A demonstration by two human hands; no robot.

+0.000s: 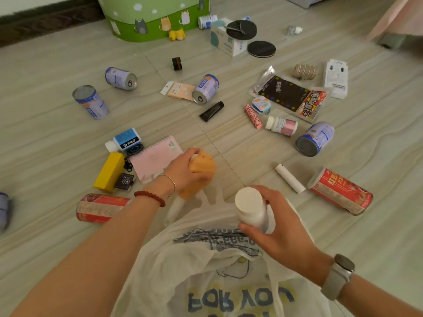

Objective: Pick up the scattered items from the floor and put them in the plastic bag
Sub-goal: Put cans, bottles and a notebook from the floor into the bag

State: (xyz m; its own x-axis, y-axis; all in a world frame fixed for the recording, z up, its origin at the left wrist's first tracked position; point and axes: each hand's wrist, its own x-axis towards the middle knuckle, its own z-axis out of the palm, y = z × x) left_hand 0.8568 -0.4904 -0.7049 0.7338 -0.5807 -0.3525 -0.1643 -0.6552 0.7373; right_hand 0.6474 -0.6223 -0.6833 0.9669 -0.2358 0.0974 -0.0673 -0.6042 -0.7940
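Note:
A white plastic bag with printed letters lies open on the floor right in front of me. My left hand grips a soft orange object just beyond the bag's far edge. My right hand holds a white bottle by its body, cap towards me, above the bag's right side. Scattered items lie on the tiles around: a pink notebook, a yellow box, red cans, several blue-white cans, a white tube.
Farther off lie a black tube, a snack packet, a pink-white bottle, a blue-labelled bottle and a white carton with black discs. A green box with cat pictures stands at the back.

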